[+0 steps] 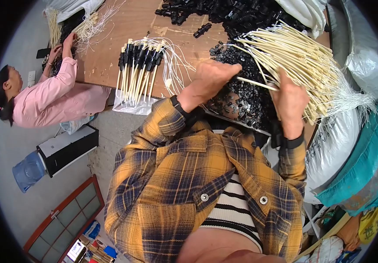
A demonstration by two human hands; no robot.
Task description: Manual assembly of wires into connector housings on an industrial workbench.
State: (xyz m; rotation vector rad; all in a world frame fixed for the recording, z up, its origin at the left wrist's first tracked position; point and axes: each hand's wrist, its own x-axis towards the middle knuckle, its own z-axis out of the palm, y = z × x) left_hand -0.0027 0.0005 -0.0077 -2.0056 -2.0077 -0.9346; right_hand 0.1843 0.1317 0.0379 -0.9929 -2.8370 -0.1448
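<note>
Cream rod (258,83) held from both sides

A pink-shirted co-worker (51,94) at the wooden desk (99,65); a bundle of black-fitted rods (138,65) by its edge; the left hand (213,79), its grip closed on the rod's left end; small black pieces (243,104) below; the right hand (290,96), its grip pinching the rod opposite; a pile of pale rods (301,65) beside it.

You stand at a brown wooden table (99,61), its surface scuffed, above a grey floor (112,138). On your left, a plain pale-grey wall (22,39) carries a white socket plate (31,76); near it sits a black-and-white water dispenser (68,148) with a blue bottle (29,172). Lower left, you have a red-brown framed door (67,222) with panes. Your light is even.
</note>
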